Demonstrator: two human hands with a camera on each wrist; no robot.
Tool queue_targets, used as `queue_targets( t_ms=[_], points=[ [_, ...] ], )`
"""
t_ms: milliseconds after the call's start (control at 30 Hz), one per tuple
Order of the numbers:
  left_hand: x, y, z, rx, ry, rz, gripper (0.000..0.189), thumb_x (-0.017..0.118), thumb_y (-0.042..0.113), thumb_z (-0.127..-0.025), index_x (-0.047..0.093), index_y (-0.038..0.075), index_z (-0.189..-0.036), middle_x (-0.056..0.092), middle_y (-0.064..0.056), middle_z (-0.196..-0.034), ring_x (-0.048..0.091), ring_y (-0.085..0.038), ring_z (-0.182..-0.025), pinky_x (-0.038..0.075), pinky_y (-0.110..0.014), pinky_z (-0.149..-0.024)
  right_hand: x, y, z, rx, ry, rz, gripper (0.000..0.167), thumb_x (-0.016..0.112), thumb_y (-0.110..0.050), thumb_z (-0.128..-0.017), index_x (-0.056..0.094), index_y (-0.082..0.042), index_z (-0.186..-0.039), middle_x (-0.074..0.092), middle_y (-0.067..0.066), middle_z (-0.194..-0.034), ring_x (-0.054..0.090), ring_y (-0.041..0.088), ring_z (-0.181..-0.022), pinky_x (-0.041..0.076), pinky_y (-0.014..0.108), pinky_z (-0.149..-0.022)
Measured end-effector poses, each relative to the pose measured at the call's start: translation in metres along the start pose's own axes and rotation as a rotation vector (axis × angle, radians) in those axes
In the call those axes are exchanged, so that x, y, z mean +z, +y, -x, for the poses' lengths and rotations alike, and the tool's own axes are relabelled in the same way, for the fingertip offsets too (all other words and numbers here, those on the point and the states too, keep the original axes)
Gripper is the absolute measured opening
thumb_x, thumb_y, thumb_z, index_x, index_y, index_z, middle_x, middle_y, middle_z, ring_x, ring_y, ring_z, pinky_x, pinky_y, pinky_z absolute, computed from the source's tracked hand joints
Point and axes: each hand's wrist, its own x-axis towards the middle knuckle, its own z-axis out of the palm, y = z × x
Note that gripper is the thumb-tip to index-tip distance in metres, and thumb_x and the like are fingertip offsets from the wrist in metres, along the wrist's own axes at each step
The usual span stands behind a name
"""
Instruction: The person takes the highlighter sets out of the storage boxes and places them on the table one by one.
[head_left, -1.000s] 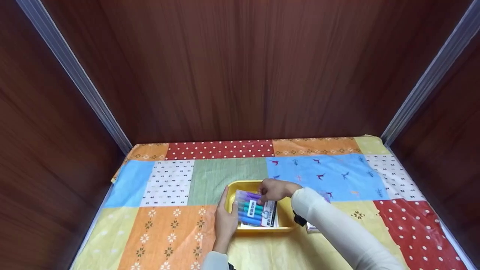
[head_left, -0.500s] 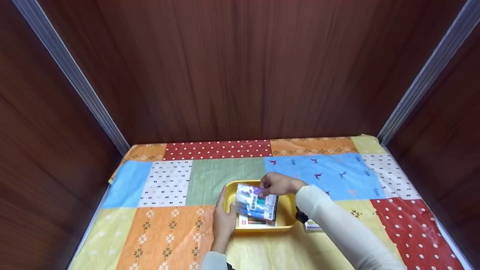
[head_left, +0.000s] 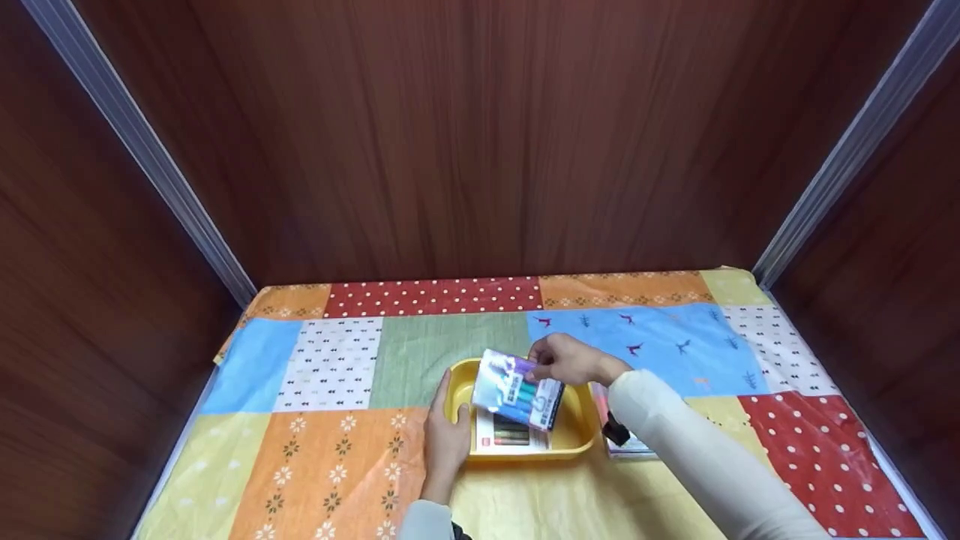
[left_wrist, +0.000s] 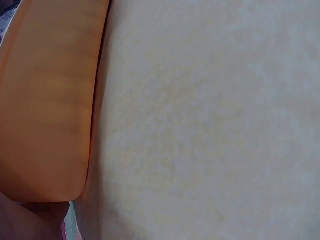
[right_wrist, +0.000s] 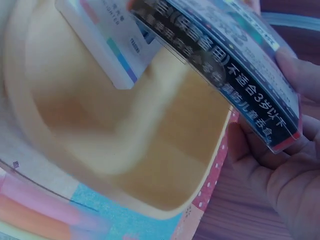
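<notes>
My right hand point(head_left: 568, 360) pinches a clear-fronted pack of marker pens point(head_left: 516, 391) by its upper right edge, tilted over a yellow plastic basket point(head_left: 576, 427). Purple, teal and blue pens show through its front; the right wrist view shows its black printed side point(right_wrist: 215, 75), with fingers below and the thumb on top. Inside the basket lies a white highlighter box point(head_left: 491, 442), partly covered by the pack in the head view. My left hand point(head_left: 447, 442) holds the basket's left end, thumb at the rim and fingers along the outside.
Just right of the basket, partly under my right forearm, lies another pack point(head_left: 630, 448) with pink and orange showing in the right wrist view. A patchwork cloth point(head_left: 330, 465) covers the table. Brown wood-look panels point(head_left: 480, 135) stand at the back and sides.
My right hand has raised the marker pack up and slightly right from inside the basket, tilting it. The white box beneath has come into view. My left hand stays at the basket's end.
</notes>
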Motion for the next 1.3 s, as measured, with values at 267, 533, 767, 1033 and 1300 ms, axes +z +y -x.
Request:
queue_targets(
  t_ms=[267,533,767,1033,1300],
  points=[
    [-0.001,0.001,0.001,0.003,-0.002,-0.012,0.068,0.057,0.001,-0.096,0.039,0.026,-0.156,0.042,-0.010,-0.160,0.051,-0.036,-0.138,0.049,-0.052,-0.108,-0.005,0.004,0.010,0.055,0.081,-0.082,0.012,0.070,-0.022,-0.095,0.069,-0.010,-0.094,0.067,0.000,-0.083,0.056,0.013,-0.074,0.047,0.024,-0.069],
    [0.000,-0.001,0.001,0.001,-0.007,-0.007,0.070,0.058,-0.001,-0.094,0.039,0.026,-0.156,0.042,-0.009,-0.161,0.051,-0.039,-0.137,0.046,-0.054,-0.112,-0.007,0.009,0.027,0.085,0.160,-0.134,0.009,0.069,-0.020,-0.095,0.067,-0.012,-0.096,0.065,0.003,-0.086,0.057,0.016,-0.078,0.049,0.025,-0.070],
    [0.000,-0.002,0.000,0.002,-0.003,-0.014,0.071,0.058,-0.001,-0.094,0.039,0.028,-0.156,0.042,-0.009,-0.161,0.042,-0.039,-0.145,0.037,-0.056,-0.119,-0.014,0.013,0.048,0.150,0.252,-0.202,0.010,0.067,-0.021,-0.097,0.067,-0.013,-0.103,0.067,0.006,-0.092,0.059,0.019,-0.083,0.052,0.026,-0.074],
    [-0.002,-0.003,0.002,0.014,-0.004,-0.011,0.070,0.058,-0.003,-0.094,0.040,0.024,-0.156,0.043,-0.012,-0.159,0.040,-0.039,-0.147,0.037,-0.056,-0.119,-0.017,0.027,0.070,0.128,0.401,-0.238,0.016,0.069,-0.023,-0.095,0.067,-0.008,-0.101,0.064,0.005,-0.083,0.055,0.015,-0.073,0.047,0.024,-0.062],
    [-0.002,-0.001,0.000,0.005,-0.016,-0.004,0.069,0.058,-0.002,-0.094,0.039,0.023,-0.156,0.042,-0.011,-0.160,0.038,-0.038,-0.148,0.035,-0.056,-0.120,-0.030,0.038,0.087,0.148,0.476,-0.292,0.021,0.069,-0.022,-0.095,0.065,-0.002,-0.101,0.066,0.006,-0.085,0.058,0.013,-0.073,0.051,0.023,-0.062]
  ],
)
